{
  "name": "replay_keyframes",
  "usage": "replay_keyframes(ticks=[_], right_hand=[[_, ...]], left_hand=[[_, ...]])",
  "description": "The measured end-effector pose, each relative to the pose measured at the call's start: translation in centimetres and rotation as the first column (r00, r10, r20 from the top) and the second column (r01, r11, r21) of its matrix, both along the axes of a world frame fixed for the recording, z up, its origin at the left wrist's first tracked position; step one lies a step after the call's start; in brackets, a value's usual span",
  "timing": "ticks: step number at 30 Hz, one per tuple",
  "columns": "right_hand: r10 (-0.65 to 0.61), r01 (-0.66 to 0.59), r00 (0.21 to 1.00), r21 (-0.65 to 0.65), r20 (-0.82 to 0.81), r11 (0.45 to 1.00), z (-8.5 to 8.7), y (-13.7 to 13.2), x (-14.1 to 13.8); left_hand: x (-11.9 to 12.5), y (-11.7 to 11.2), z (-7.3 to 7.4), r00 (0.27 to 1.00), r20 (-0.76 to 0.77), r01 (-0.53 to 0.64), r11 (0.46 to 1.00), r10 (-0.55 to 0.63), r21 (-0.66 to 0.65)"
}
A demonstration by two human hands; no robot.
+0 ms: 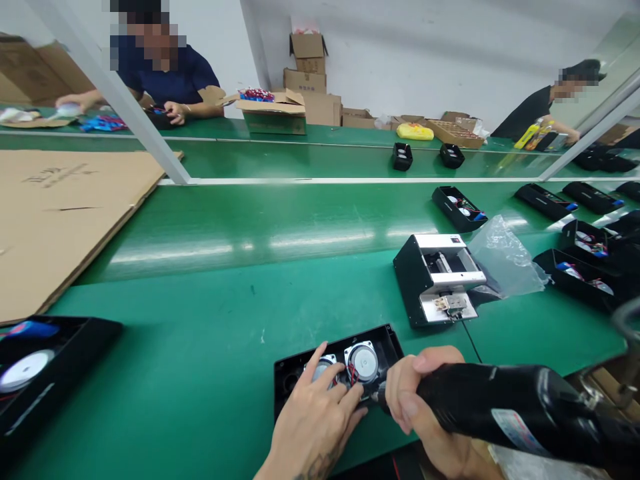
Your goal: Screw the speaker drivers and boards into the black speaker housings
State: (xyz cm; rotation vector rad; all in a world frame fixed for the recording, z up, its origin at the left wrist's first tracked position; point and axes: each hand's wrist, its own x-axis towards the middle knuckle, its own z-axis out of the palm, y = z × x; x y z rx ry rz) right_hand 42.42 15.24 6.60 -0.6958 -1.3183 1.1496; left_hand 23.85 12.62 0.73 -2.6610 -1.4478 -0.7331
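A green belt counter (200, 320) fills most of the view, with a second belt beyond a white frame strip (350, 181). A large cardboard sheet (60, 227) lies at 9 to 10 o'clock, its faint printed marks too unclear to read. Its long right edge stands well apart from the hands, leaving open green belt between them.

At 12 o'clock on the far side, cardboard boxes (310, 87) are stacked against the wall. Two co-workers sit across the belts, one at 11 o'clock (165, 67) and one at 1 o'clock (540, 110).

Nearby, at least seven black housings are in view. One black housing (387, 350) lies open directly under the hands, and another (50, 373) sits at 9 o'clock. At least five more crowd the 2 to 3 o'clock side. A white-faced unit (440, 280) rests at 1 o'clock, just beside a clear plastic bag (505, 257).

The right hand (420, 407) is closed around a black electric screwdriver (500, 407), whose white label (515, 430) is unreadable. Its tip reaches into the open housing. The left hand (315, 427) is open, its spread fingers (330, 387) pressing on the housing's two round speakers (361, 362). Red wires (353, 375) run between the pair.
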Motion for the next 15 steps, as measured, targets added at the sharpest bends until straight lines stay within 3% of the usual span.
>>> replay_keyframes(ticks=[5, 11, 15], right_hand=[[0.031, -0.029, 0.997, 0.031, -0.074, 0.999, 1.2, 0.1, 0.3], [-0.035, 0.030, 0.969, -0.024, -0.244, 0.999, 3.1, -0.7, 0.2], [0.006, -0.014, 0.954, -0.025, -0.300, 1.000, 3.2, -1.3, 0.4]], left_hand=[[0.1, -0.2, 0.2, 1.000, 0.026, -0.013, 1.000, 0.012, 0.023], [-0.2, -0.3, 1.6, 0.967, 0.255, 0.011, 0.999, -0.021, 0.040], [-0.3, -0.2, 1.6, 0.926, 0.368, 0.057, 0.995, -0.085, 0.087]])
